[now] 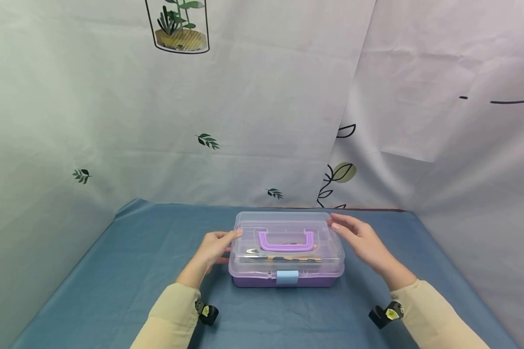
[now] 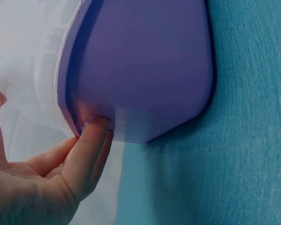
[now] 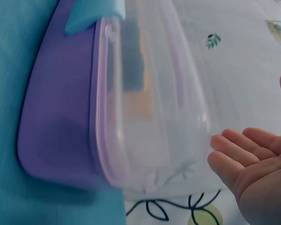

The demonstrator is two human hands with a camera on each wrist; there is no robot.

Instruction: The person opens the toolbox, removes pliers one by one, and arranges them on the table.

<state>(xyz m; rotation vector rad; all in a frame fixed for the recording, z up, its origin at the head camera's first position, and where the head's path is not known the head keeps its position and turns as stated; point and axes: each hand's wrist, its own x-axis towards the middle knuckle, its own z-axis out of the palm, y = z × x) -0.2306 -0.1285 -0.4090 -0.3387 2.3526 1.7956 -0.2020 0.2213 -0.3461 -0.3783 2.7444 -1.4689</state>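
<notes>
A toolbox-style plastic storage case with a purple base and a clear lid sits on the blue cloth. Its lid is down, with a purple carry handle on top and a light blue latch in front. My left hand grips the case's left end, thumb on the lid and bent fingers against the side below the rim. At the right rear corner is my right hand, its fingers fairly straight beside the lid; whether they touch it is unclear.
Dark and yellow-orange items show blurrily through the lid. Blue cloth covers the table. Behind and at both sides hangs a pale curtain with printed plants. Each wrist wears a small black camera.
</notes>
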